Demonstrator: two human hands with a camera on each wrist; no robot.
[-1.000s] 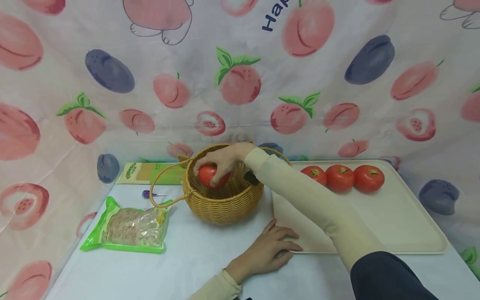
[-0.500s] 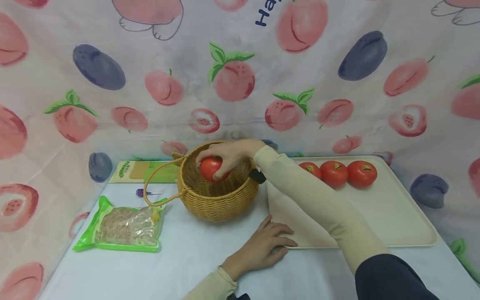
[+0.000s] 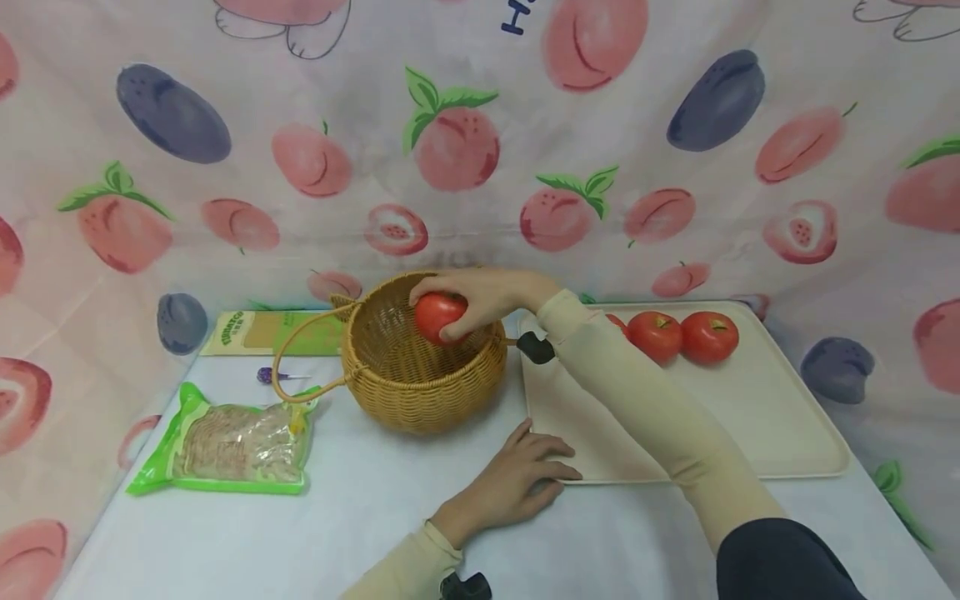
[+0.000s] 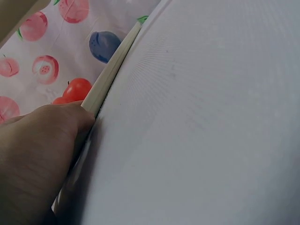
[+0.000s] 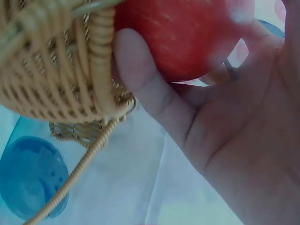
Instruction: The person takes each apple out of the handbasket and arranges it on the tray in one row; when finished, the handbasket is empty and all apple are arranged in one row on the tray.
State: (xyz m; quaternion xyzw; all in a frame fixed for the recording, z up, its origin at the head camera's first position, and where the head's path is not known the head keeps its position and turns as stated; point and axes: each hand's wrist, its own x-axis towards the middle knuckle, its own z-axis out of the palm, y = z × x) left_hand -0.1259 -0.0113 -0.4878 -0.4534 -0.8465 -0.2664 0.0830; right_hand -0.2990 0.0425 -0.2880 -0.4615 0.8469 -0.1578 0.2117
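My right hand (image 3: 480, 300) grips a red apple (image 3: 437, 317) at the right inner side of the wicker basket (image 3: 420, 408), level with its rim. In the right wrist view, the thumb presses against the streaked skin of the apple (image 5: 183, 37), beside the woven wall of the basket (image 5: 42, 70). My left hand (image 3: 513, 479) rests with spread fingers on the near left corner of the cream tray (image 3: 750, 433). The left wrist view shows its thumb against the tray's rim (image 4: 110, 70). Several red apples (image 3: 709, 337) sit along the tray's back, one partly behind the right sleeve.
A green-edged bag of sliced bread (image 3: 232, 446) lies left of the basket. Behind it are a purple lollipop (image 3: 266, 376) and a flat green package (image 3: 277, 333). The basket's looped handle (image 3: 288, 350) juts out to the left. A fruit-print cloth (image 3: 480, 233) hangs behind.
Gripped in my right hand, the apple has risen from inside the basket and shifted toward its right side. My left hand stays on the tray corner. The head view has shifted slightly.
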